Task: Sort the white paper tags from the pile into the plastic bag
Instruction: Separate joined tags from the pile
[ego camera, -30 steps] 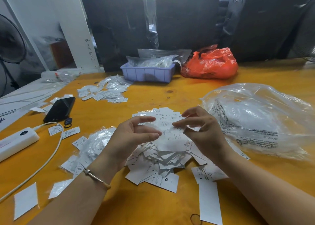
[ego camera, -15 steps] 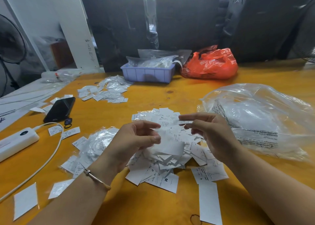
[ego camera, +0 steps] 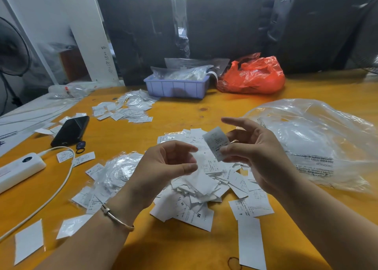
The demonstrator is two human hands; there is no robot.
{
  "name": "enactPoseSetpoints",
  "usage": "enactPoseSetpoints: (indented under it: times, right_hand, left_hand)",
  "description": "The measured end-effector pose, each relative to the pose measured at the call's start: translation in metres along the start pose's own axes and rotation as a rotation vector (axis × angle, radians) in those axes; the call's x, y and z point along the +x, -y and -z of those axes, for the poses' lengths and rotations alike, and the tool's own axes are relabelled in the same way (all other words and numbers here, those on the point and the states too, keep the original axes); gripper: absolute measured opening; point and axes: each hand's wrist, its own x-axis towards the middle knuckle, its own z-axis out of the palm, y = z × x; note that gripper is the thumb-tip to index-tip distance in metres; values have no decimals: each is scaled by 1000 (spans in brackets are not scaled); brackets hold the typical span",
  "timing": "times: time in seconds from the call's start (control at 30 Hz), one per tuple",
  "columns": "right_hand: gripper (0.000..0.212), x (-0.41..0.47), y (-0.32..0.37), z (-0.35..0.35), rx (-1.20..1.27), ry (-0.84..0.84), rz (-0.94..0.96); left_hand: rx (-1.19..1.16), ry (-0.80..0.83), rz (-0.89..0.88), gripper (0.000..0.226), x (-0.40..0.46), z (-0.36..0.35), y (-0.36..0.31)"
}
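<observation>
My right hand (ego camera: 257,153) pinches one white paper tag (ego camera: 217,143) between thumb and a finger, lifted above the pile (ego camera: 196,183), the other fingers spread loosely. My left hand (ego camera: 163,167) hovers over the pile with fingers curled and holds nothing that I can see. The large clear plastic bag (ego camera: 319,141) lies just to the right of my right hand, on the yellow table (ego camera: 235,110).

To do this step well, I judge I should keep the pinch light so the tag does not crease, check that only a single tag is held, then carry it right into the bag's mouth, which I cannot make out from here. My left hand could steady the pile so loose tags do not slide off.

Counted: one tag in hand, one clear bag to fill, one main pile with too many tags to count, a second scatter of tags (ego camera: 122,111) farther left, one lilac tray (ego camera: 177,86), one orange bag (ego camera: 252,76), one phone (ego camera: 70,130), one white power strip (ego camera: 18,167).
</observation>
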Motion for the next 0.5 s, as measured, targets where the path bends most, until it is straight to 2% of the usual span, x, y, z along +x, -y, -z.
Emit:
enactPoseSetpoints:
  times: [0.13, 0.23, 0.27, 0.33, 0.4, 0.5]
  right_hand:
    - [40, -6, 4, -6, -117, 7, 54]
    - [66, -10, 3, -9, -318, -33, 202]
    - [68, -11, 2, -9, -400, -37, 244]
    - [47, -11, -1, -10, -609, -30, 307]
    - [24, -12, -1, -12, -718, 29, 284]
    - [23, -15, -2, -18, -745, 154, 247]
  left_hand:
    - [136, -44, -46, 30, -2, -3, -2]
    - [183, -68, -65, 24, -1, -4, -2]
    - [189, -73, -74, 22, -1, -5, -1]
    - [174, -85, -95, 15, -2, -5, -1]
    - [158, -78, -127, 12, -2, -5, -1]
    - [151, -36, -177, 12, -3, -5, -2]
